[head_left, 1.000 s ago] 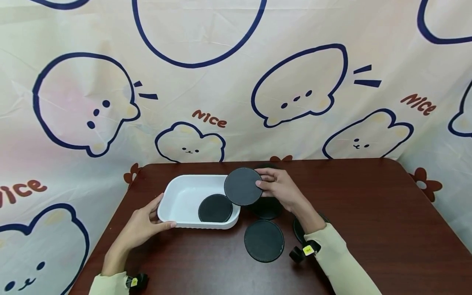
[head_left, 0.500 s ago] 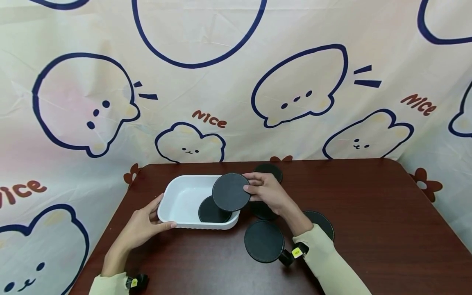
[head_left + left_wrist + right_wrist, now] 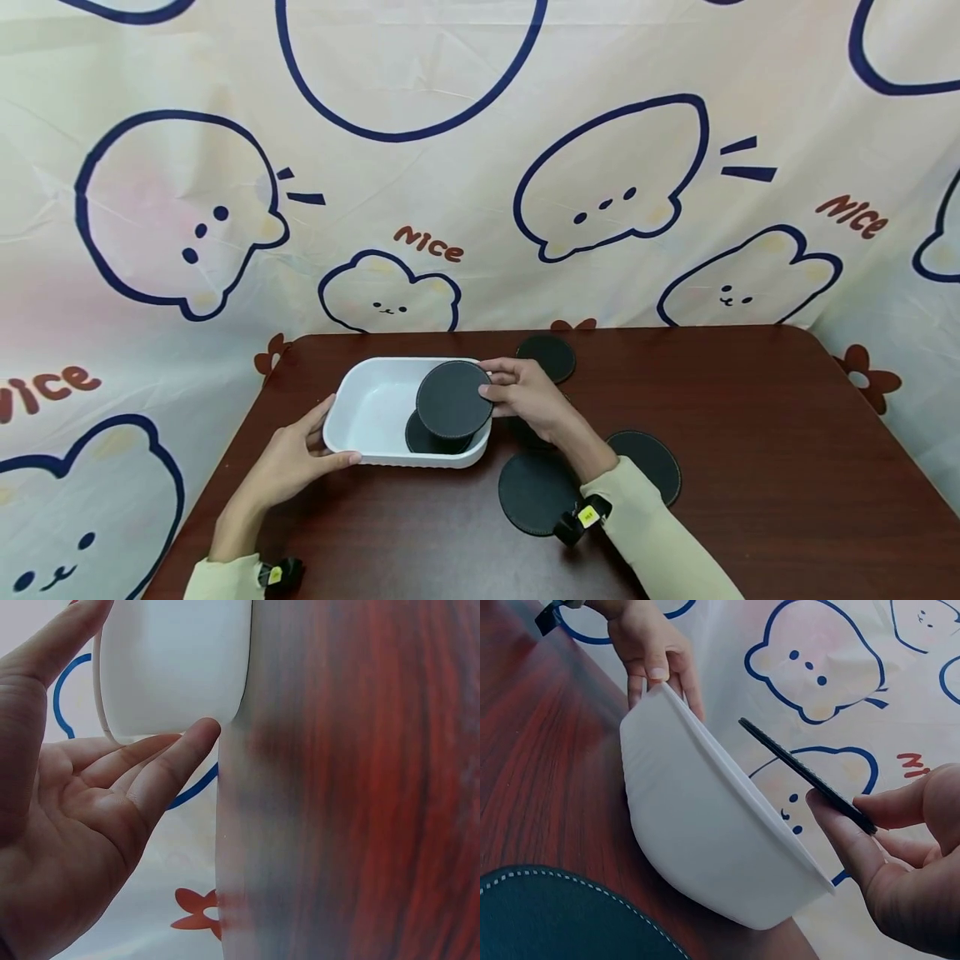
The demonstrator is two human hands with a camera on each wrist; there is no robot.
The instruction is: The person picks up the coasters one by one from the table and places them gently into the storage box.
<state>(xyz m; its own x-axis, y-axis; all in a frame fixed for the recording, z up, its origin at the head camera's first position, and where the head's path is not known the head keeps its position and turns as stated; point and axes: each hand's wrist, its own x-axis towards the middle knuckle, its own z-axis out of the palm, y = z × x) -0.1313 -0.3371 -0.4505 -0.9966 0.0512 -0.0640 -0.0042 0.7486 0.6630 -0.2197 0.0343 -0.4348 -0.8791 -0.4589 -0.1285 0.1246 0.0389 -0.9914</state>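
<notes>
In the head view my right hand (image 3: 532, 400) pinches a round black coaster (image 3: 453, 398) by its right edge, between thumb and fingers. The held coaster is over the right half of a white rectangular tray (image 3: 367, 412); the right wrist view shows this coaster (image 3: 799, 769) tilted above the rim. Inside the tray lies another black coaster (image 3: 429, 442), partly hidden by the held one. My left hand (image 3: 288, 462) holds the tray's left end, thumb along the front wall. The left wrist view has its fingertips (image 3: 204, 731) against the tray wall (image 3: 176, 671).
On the brown table (image 3: 750, 458), several more coasters lie right of the tray: a back coaster (image 3: 546, 357), a front coaster (image 3: 534, 496) and a right coaster (image 3: 651, 467) among them. My right forearm passes over some. A printed cloth (image 3: 480, 183) hangs behind the table.
My right hand has moved left with the pinched coaster, from the tray's right edge to farther over its inside. The left hand and tray keep their place.
</notes>
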